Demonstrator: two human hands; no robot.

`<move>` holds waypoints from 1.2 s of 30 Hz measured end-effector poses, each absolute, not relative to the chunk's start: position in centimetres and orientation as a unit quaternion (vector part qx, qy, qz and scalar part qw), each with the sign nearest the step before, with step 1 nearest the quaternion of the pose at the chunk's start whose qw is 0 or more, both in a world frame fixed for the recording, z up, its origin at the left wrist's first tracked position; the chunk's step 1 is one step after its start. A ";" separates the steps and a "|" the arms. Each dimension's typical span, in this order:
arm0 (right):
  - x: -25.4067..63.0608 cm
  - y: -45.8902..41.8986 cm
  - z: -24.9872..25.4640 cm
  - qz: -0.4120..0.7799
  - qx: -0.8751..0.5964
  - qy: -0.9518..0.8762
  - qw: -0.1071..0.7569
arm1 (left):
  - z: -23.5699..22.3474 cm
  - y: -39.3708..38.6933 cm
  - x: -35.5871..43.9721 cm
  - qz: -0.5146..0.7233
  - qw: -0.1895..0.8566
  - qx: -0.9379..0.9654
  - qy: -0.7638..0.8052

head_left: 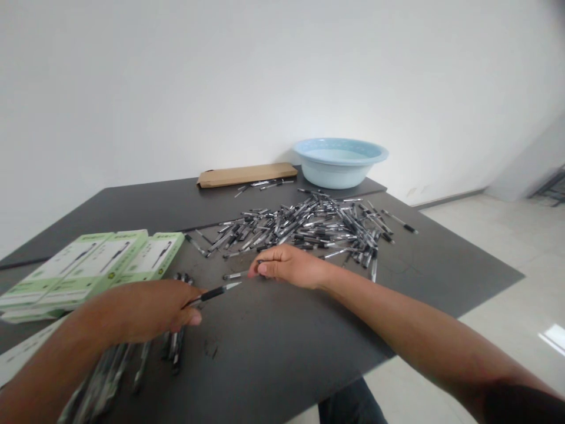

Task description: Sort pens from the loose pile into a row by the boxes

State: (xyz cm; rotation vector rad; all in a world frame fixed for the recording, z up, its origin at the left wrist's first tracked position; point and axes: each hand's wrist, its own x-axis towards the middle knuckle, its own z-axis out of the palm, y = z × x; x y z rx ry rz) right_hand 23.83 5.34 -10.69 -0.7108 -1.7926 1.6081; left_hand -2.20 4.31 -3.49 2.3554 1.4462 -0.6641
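Pen (214, 293) gripped in left hand (154, 309), pale tip angled right, above dark table (265, 347). Right hand (291, 266) at second pen (233, 275), fingers curled in at one end; cannot tell firm grip from mere touch. Step, as judged: single-pen handling. Any lift at right calls for secure pinch. Farther out: pen heap (304, 221), blue basin (338, 172), flat cardboard (247, 174); green-and-white boxes (108, 253) at left.

The table (282, 330) looks matt and dark; the basin (339, 171) is smooth plastic; the pens (300, 224) look like glossy plastic.
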 end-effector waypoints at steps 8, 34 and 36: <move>23.2 4.3 -10.2 0.600 -0.280 -0.643 0.384 | -2.2 4.4 -1.3 -0.294 0.195 0.799 0.487; 21.1 1.2 -10.3 0.418 -0.314 -0.780 0.344 | -1.9 3.4 0.9 -0.339 0.138 0.804 0.468; 21.0 1.1 -10.2 0.395 -0.328 -0.789 0.338 | -1.7 3.2 1.0 -0.340 0.137 0.801 0.473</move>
